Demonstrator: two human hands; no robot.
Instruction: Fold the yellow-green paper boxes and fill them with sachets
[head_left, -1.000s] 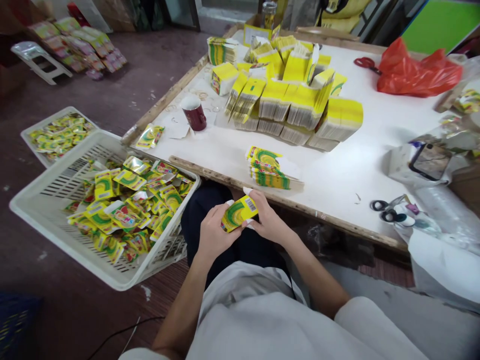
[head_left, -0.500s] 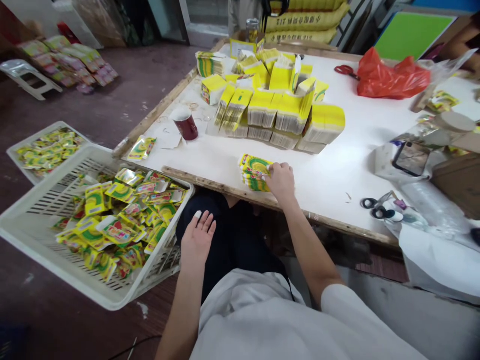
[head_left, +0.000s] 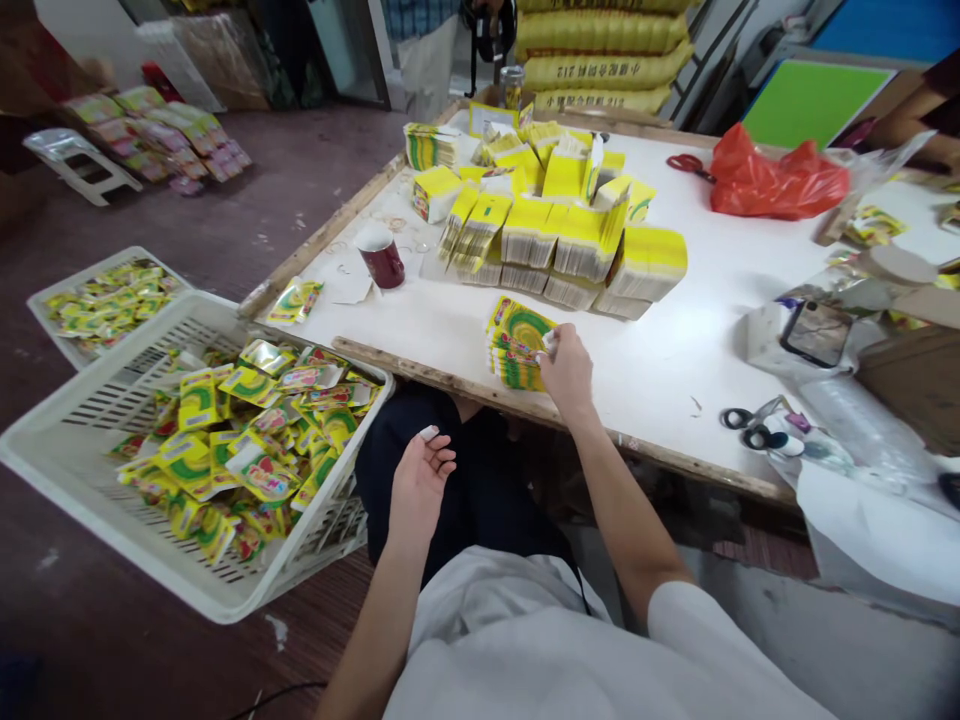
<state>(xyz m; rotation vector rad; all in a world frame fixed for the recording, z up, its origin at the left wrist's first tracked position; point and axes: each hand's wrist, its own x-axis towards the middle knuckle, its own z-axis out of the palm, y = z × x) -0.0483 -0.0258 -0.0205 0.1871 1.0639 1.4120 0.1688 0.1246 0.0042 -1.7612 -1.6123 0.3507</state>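
Observation:
My right hand (head_left: 568, 375) is at the near edge of the table, with its thumb and fingers pinching the right end of a yellow and green printed packet (head_left: 523, 325). That packet tilts up from several similar packets (head_left: 517, 375) fanned out beneath it on the white tabletop. White covering shows on a fingertip of this hand. My left hand (head_left: 422, 480) hovers over my lap, palm up and empty, its fingers loosely curled and apart; its thumb tip also wears white. Beside it stands a white plastic crate (head_left: 45, 470) holding many loose yellow packets (head_left: 259, 470).
Stacks of yellow cards (head_left: 529, 225) fill the table's middle behind the packets. A maroon mug (head_left: 382, 262) and one packet (head_left: 296, 300) lie left. Scissors (head_left: 739, 418), a phone (head_left: 816, 332) and a red bag (head_left: 780, 180) are right. A wooden strip (head_left: 427, 370) edges the table.
My right hand has raised the far edge of the top packet off the others. My left hand has moved right and slightly up, its fingers curling more. The camera view has shifted slightly.

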